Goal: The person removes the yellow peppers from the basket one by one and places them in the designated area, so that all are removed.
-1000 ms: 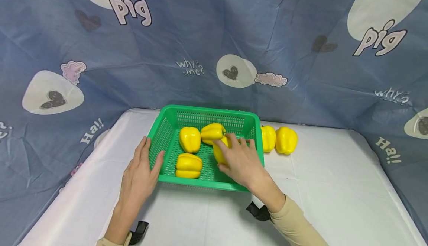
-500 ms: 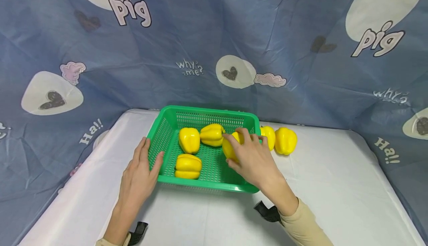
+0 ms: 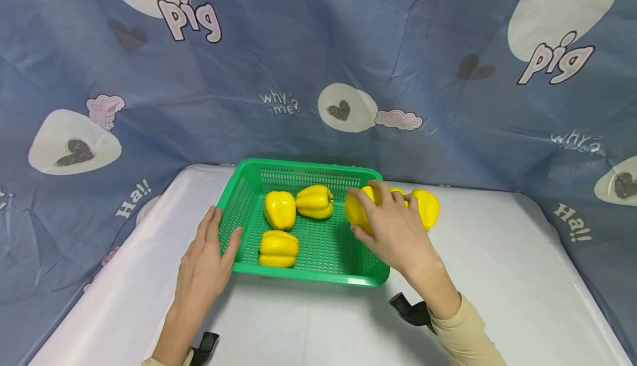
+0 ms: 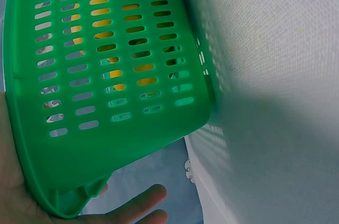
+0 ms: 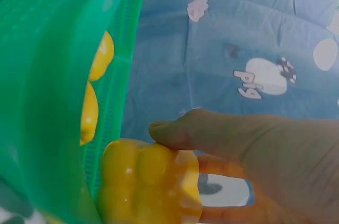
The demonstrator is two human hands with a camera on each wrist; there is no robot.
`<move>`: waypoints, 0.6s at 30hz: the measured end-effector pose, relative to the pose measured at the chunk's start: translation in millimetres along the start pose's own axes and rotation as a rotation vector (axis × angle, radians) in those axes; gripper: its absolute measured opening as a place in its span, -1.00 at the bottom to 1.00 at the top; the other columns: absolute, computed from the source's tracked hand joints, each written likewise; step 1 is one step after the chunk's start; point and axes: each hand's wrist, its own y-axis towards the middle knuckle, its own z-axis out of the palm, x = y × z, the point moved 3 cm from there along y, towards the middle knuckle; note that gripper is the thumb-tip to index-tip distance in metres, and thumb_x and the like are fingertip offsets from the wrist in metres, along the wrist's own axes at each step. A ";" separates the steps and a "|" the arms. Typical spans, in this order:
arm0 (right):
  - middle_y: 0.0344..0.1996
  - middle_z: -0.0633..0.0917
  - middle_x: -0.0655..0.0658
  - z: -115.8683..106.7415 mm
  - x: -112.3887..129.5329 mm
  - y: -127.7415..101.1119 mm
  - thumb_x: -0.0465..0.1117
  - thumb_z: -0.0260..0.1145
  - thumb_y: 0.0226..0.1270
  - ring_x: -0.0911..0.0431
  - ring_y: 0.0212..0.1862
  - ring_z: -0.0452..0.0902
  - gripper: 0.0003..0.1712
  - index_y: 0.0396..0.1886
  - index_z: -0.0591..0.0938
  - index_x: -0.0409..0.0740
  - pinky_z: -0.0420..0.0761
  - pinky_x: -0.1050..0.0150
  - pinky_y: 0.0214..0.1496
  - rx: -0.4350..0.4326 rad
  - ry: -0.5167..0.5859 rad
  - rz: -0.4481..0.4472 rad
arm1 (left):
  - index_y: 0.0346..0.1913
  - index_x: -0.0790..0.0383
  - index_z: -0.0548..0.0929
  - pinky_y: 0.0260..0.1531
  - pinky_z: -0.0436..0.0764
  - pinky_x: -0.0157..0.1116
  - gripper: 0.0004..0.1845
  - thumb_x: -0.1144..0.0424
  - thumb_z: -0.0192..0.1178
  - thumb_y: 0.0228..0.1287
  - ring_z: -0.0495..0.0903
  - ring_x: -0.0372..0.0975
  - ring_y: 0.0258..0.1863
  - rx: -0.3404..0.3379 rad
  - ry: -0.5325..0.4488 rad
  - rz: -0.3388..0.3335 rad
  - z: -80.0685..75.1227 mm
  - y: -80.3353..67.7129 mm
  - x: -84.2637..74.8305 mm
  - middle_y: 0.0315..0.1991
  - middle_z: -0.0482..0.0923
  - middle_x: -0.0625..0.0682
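My right hand (image 3: 398, 230) holds a yellow bell pepper (image 3: 355, 211) above the right side of a green plastic basket (image 3: 308, 276). In the right wrist view, thumb and fingers are on the pepper (image 5: 140, 181), beside the basket wall (image 5: 50, 102). At the basket's left side rests my left hand (image 3: 206, 269), its fingers straight along the outside and the thumb over the rim. Inside the basket lie three more yellow peppers: one at the left (image 3: 280, 210), one at the back (image 3: 315, 201) and one at the front (image 3: 278, 249).
To the right of the basket, on the white cloth (image 3: 497, 277), sit a yellow pepper (image 3: 427, 208) and another mostly hidden behind my right hand. A blue printed curtain (image 3: 278, 40) rises behind the table. Each wrist wears a black strap mount (image 3: 410, 309).
My right hand has lifted the pepper from the basket's right part and carried it up and right toward the rim. My left hand keeps its place at the basket's left side.
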 end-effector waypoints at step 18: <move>0.46 0.48 -0.36 -19.1 -40.0 -12.1 0.04 0.48 0.47 -0.43 0.17 0.63 -0.26 0.57 0.45 0.17 0.47 -0.46 0.27 0.003 0.032 0.115 | 0.66 0.45 0.22 0.21 0.56 0.43 -0.20 -0.13 0.00 0.72 0.50 0.45 0.39 -0.005 -0.007 0.006 0.2 -0.3 -0.5 0.69 0.17 0.38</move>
